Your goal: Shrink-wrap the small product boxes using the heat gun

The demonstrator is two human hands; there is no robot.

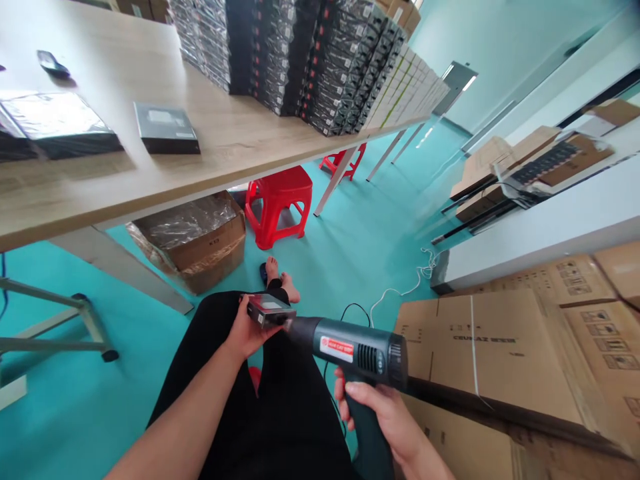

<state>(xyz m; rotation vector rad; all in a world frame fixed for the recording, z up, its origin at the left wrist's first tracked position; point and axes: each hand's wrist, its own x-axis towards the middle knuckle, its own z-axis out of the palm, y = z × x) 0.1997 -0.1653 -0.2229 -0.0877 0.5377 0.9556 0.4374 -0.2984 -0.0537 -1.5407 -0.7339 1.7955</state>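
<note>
- Left hand (246,333) clamps a small, flat, dark rectangular box (270,307)
- Right hand (373,403) clasps a dark-green, pistol-shaped plastic heat gun (367,358), its nozzle (304,331) pointing at the box

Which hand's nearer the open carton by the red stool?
Left. Left hand, holding a small box, is right of the carton in view; right hand, gripping the heat gun, is farther right.

Tabletop (220,137): bright, glare washing it pale out beyond my left hand (246,335)
Wrapped pack (63,119): blown white on top, past that same hand
Floor (345,267): pale light streaks way ahead of my right hand (377,405)
Heat gun label (337,349): lettering kinda soft
Cartons (500,373): lens-stretched, right of my grip
</note>
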